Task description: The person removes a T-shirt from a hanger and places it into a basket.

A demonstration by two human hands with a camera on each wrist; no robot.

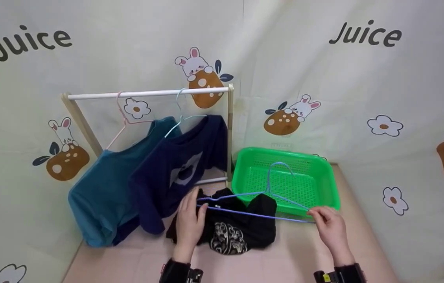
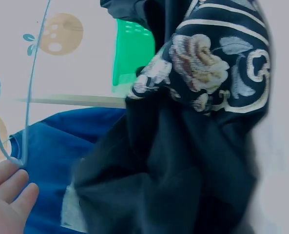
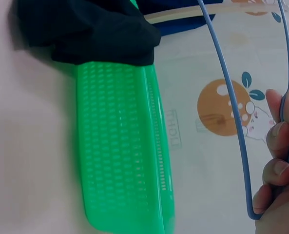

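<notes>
A blue wire hanger (image 1: pixel 245 212) is spread between both hands, its hook upward, in front of the green basket. My right hand (image 1: pixel 328 224) grips its right end, with fingers curled round the wire in the right wrist view. At the other end, my left hand (image 1: pixel 191 220) has its fingers mostly straight; the hanger's corner touches the fingertips (image 2: pixel 18 179) in the left wrist view. Below the hanger lies a crumpled black garment (image 1: pixel 259 232) with a pale embroidered patch, floral in the left wrist view. My left hand overlaps its left side in the head view.
On the left stands a wooden rack with a white rail (image 1: pixel 147 94). From it hang a teal top (image 1: pixel 100 188) on a pink hanger and a navy top (image 1: pixel 159 173) on a light blue one. A green basket (image 1: pixel 284 155) stands behind the black garment, near the patterned backdrop.
</notes>
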